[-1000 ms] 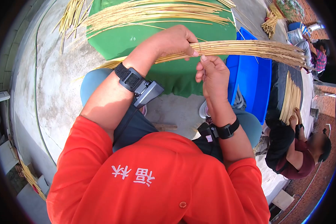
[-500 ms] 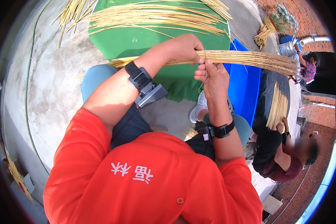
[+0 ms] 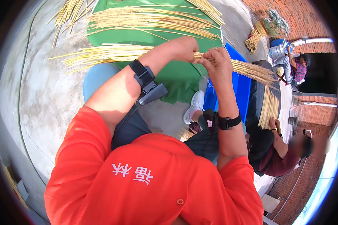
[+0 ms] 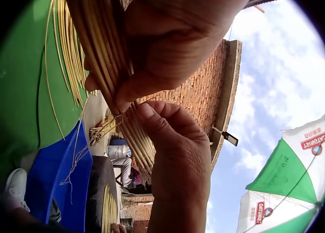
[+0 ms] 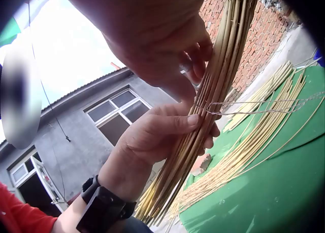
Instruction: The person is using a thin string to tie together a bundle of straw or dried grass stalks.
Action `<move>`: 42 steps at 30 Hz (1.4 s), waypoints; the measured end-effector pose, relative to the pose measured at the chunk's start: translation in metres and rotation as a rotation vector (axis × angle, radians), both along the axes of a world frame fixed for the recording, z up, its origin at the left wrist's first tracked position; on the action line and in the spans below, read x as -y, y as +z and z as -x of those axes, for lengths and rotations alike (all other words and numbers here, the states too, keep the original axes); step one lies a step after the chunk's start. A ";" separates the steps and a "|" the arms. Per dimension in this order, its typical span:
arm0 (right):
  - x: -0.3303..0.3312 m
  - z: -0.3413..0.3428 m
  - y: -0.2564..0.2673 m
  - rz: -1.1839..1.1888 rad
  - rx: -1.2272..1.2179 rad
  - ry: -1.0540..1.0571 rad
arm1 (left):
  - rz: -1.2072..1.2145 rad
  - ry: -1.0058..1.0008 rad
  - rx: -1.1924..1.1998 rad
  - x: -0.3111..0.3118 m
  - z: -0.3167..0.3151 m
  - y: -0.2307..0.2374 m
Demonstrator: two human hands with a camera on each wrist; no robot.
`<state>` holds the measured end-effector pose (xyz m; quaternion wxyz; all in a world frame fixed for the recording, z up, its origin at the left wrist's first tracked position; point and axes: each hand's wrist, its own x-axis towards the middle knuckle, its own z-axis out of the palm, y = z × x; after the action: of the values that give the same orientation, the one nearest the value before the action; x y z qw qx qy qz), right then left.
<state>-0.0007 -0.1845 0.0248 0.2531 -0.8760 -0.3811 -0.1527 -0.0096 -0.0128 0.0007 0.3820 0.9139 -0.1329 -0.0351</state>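
Likely light and stiff, the upper-centre stalk bundle (image 3: 248, 68) suits mid-length holding: left hand (image 3: 187, 50) grips, right hand (image 3: 218, 64) seemingly pinches it.

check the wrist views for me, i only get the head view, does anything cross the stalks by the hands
Observer: Yes, in the right wrist view a thin cord crosses the stalks.
Operator: ok where's the left thumb, i can't make it out
Observer: The left hand has its thumb on the stalks, just below the cord in the right wrist view.
Operator: anything up high
Observer: The left wrist view shows a green and white umbrella.
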 end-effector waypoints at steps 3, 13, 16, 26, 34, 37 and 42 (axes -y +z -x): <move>-0.003 -0.006 -0.014 -0.118 -0.177 0.004 | -0.013 0.022 -0.068 -0.001 0.005 0.005; -0.008 -0.014 -0.034 -0.151 -0.257 0.079 | -0.074 -0.008 -0.109 0.003 0.002 0.000; -0.011 -0.013 -0.034 -0.205 -0.260 0.093 | -0.037 -0.002 -0.115 0.006 0.003 -0.004; -0.019 0.004 0.082 -0.744 -0.744 0.218 | -0.204 -0.083 -0.134 0.016 0.006 -0.003; 0.050 0.060 0.181 -0.778 -0.223 0.568 | -0.238 0.095 -0.060 0.007 0.001 -0.010; 0.080 0.081 0.201 -0.785 0.137 0.503 | -0.294 0.130 -0.017 0.005 -0.004 -0.019; 0.119 0.120 0.223 -0.940 0.409 0.492 | -0.324 0.187 -0.041 0.001 -0.011 -0.029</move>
<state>-0.1210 -0.3040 0.2474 0.5648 -0.5073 -0.5062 -0.4091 0.0017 -0.0135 -0.0279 0.2339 0.9709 -0.0320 -0.0392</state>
